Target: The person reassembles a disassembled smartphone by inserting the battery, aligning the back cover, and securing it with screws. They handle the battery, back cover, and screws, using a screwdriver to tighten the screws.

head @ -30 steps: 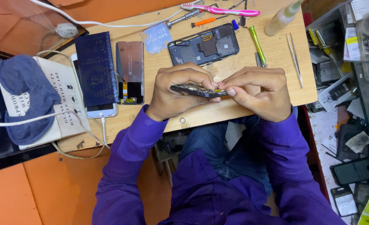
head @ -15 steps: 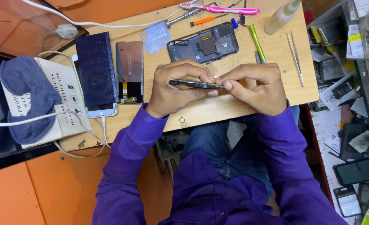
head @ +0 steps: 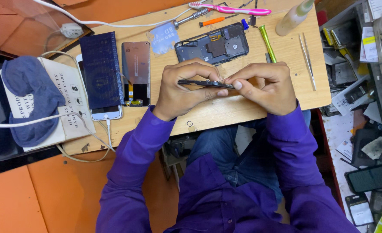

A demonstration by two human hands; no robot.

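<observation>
View from above the wooden bench (head: 225, 114). I hold a thin dark phone frame (head: 206, 83) edge-on above the bench, in front of my chest and clear of the wood. My left hand (head: 180, 88) is closed around its left end, fingers curled over the top and thumb beneath; my right hand (head: 264, 86) pinches the right end, thumb tip pressed against the edge. Both grips are shut on the same part.

Working note — a part this thin will probably flex, so I judge it best to keep the two grips level, press with the thumb pad rather than twist, and work along the edge a little at a time.

Count of items on the bench: one opened phone back shell (head: 212, 45) showing its inner boards, just beyond my hands; one display panel (head: 136, 73) lying flat; one dark blue rectangular sheet (head: 101, 69) resting over one white phone (head: 107, 113) with a cable plugged in; one pink toothbrush (head: 232, 8); one pair of tweezers (head: 307, 60); one green pry tool (head: 267, 43); two screwdrivers — one silver (head: 191, 18), one orange-handled (head: 214, 20); one small bottle (head: 293, 17); one blue cloth (head: 29, 99) on a white box.
</observation>
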